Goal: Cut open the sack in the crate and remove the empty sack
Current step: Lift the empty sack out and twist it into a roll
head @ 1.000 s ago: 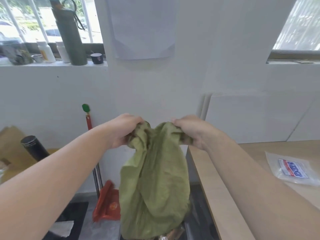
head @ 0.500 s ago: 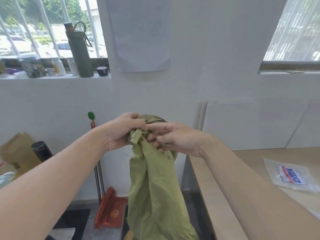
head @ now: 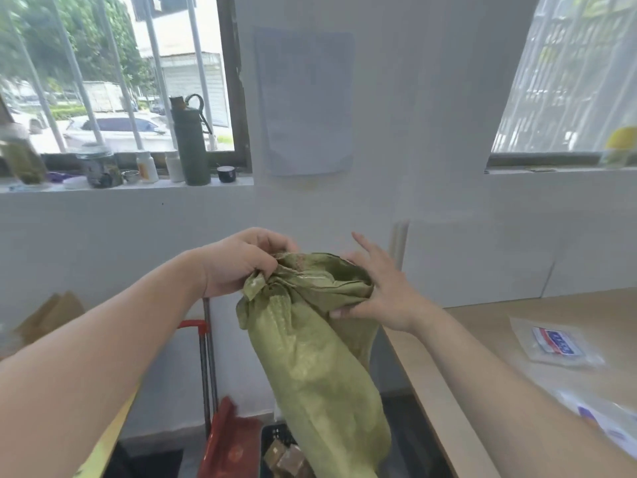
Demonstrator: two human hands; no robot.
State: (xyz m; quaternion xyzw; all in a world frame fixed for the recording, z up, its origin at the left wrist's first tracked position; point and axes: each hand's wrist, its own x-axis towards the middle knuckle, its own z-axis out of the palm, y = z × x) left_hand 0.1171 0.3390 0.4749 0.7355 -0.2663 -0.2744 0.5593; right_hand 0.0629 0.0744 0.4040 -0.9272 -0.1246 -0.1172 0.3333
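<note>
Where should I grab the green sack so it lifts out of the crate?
Probably at the bunched top of the green sack, coming from above. The cloth gathers there into a thick wad; the left hand grips it, and the right hand presses the other side. Below, it hangs limp over the crate.

Green sack (head: 320,367) in both hands

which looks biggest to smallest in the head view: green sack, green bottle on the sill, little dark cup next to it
1. Green sack, by far the largest, though it hangs much nearer the camera.
2. Green bottle.
3. Dark cup.
</note>
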